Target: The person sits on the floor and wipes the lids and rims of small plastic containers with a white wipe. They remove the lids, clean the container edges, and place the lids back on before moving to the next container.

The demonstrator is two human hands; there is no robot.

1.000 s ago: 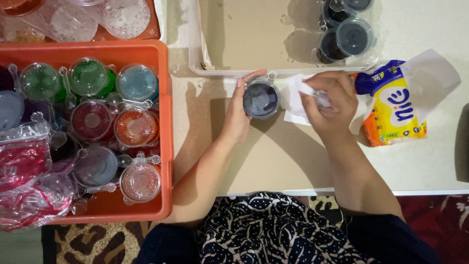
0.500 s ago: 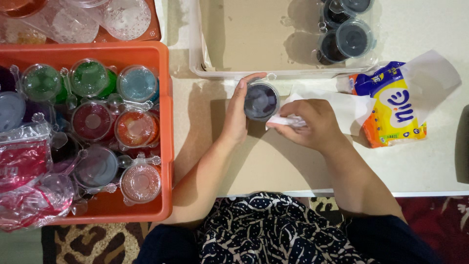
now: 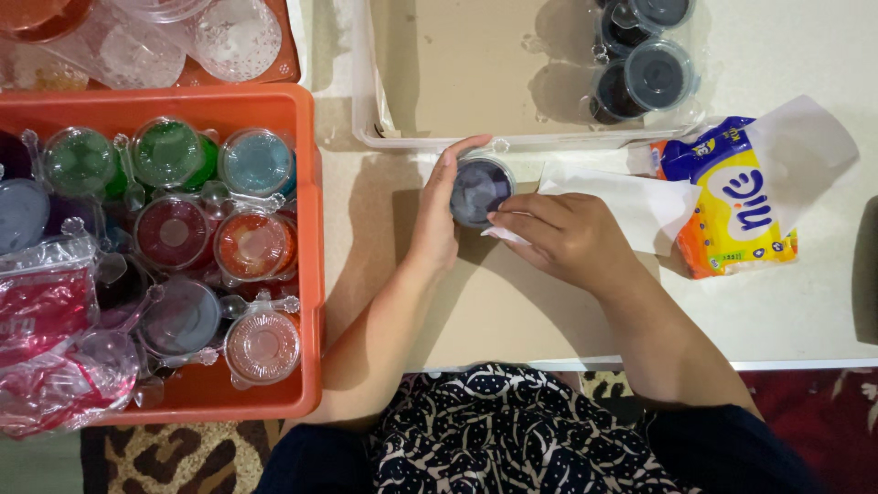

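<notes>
Small round clear-plastic cup with dark purple contents and a snap lid (image 3: 479,189) sits on the smooth cream table (image 3: 549,302), centre of frame, just below the rim of the shallow clear tray with a brown cardboard-coloured floor (image 3: 457,64).

My left hand (image 3: 437,220) is curled around the cup's left side: fingers half closed, index tip (image 3: 471,143) arched over the top edge, palm against the wall. Firm hold.

My right hand (image 3: 569,240) is loosely closed on a thin white tissue (image 3: 631,197). Fingertips (image 3: 501,218) press a folded corner of it against the cup's lower right edge. The rest of the sheet trails flat and creased toward the right.

Right of frame: soft plastic tissue pack (image 3: 736,206), yellow and orange with a blue band and white lettering, lying on its side, mouth torn open with a white sheet sticking out upward.

Upper right, inside the tray: three dark lidded cups (image 3: 645,55) bunched in the corner, glossy lids.

Left of frame: rigid orange plastic crate (image 3: 309,247) packed with lidded cups (image 3: 210,210) in green, blue, red, orange, grey and pink, each with a small clear tab. A crinkled clear bag with red print (image 3: 46,311) lies at its lower left.
</notes>
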